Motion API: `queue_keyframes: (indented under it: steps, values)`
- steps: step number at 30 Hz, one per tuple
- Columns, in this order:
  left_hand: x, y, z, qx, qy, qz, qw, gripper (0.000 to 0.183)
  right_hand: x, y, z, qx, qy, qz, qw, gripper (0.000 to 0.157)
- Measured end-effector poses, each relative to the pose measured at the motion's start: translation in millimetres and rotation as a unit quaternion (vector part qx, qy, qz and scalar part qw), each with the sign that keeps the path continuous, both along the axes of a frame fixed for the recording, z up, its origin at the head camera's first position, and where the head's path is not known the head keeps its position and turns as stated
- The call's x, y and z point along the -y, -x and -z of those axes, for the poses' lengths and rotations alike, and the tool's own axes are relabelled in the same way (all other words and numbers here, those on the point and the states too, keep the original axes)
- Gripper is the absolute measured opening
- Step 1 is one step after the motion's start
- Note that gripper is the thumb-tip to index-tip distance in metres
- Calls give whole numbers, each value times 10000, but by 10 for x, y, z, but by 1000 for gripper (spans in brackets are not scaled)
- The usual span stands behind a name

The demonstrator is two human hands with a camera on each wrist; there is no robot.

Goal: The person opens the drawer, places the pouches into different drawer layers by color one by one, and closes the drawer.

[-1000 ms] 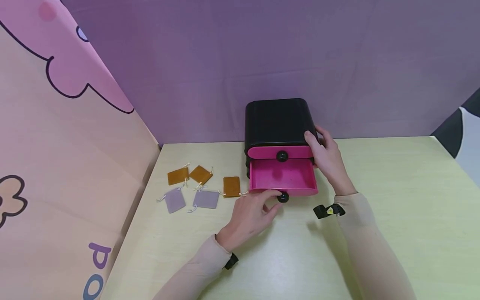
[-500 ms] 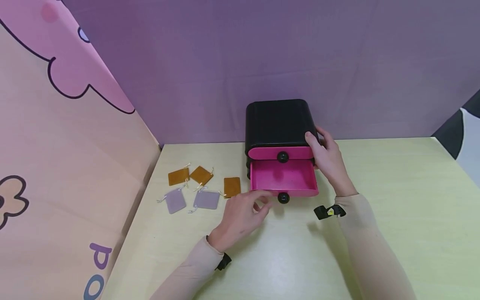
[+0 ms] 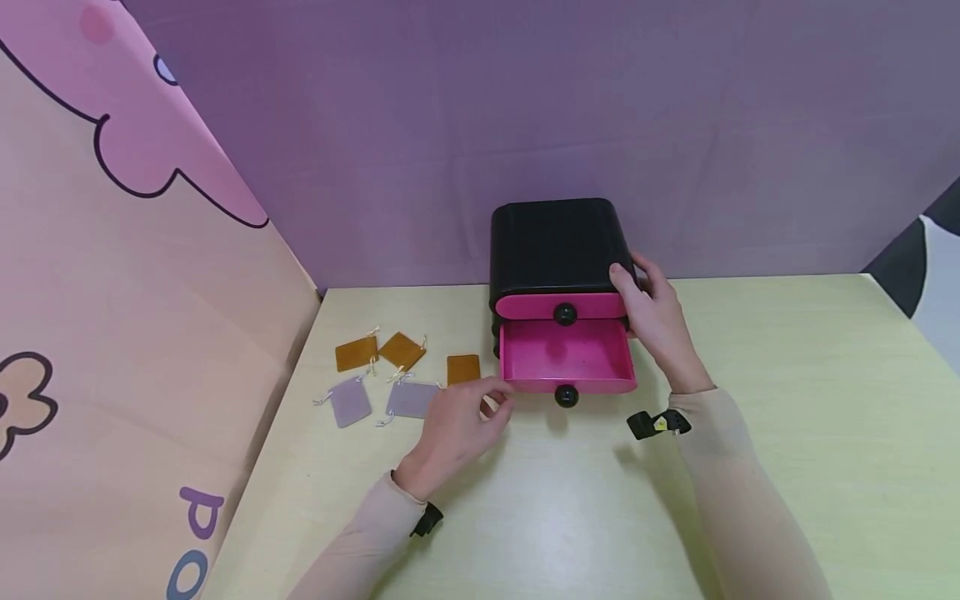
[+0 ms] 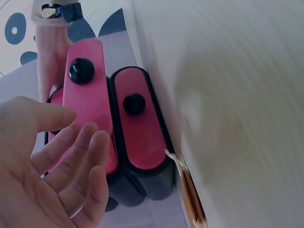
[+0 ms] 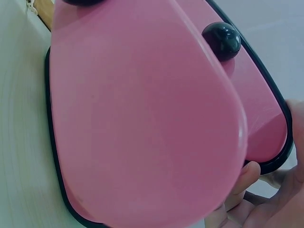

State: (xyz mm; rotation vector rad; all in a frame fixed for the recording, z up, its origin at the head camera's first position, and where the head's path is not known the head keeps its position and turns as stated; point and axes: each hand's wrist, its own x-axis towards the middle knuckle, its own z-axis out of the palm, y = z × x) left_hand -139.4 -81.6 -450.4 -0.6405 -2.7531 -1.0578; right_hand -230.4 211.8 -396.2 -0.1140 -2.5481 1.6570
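A small black cabinet (image 3: 558,246) with pink drawers stands at the back of the table. Its middle drawer (image 3: 570,354) is pulled out, bare inside, with a round black knob (image 3: 567,396) on the front. My right hand (image 3: 662,333) grips the cabinet's right side, thumb on the top edge; in the right wrist view its fingers (image 5: 247,175) curl under the top section. My left hand (image 3: 456,429) is off the knob, fingers loosely bent and holding nothing, near the drawer's left front corner. It partly covers a brown drawstring pouch (image 3: 463,368) and a grey pouch (image 3: 411,400).
Left of the cabinet lie two more brown pouches (image 3: 357,353) and another grey pouch (image 3: 350,402), their white strings loose. A purple cloth wall (image 3: 375,167) rises right behind the cabinet. A printed panel (image 3: 150,333) borders the table on the left.
My left hand has let go of the middle drawer's knob and moved left toward the pouches. The drawer stays pulled out, and my right hand keeps its place on the cabinet.
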Motion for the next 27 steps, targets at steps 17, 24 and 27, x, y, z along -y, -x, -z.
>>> queue_keyframes:
  steps: [17,24,27]
  values:
    - [250,234,93,347,402,-547,9971,15,-2,-7,-7,13,-3,11,10000,82]
    - [325,353,163,199,550,-697,9958,13,-8,-1,1,-8,16,-19,10000,81]
    - [345,383,181,179,567,-757,9954,13,-6,0,0,-19,15,-36,10000,81]
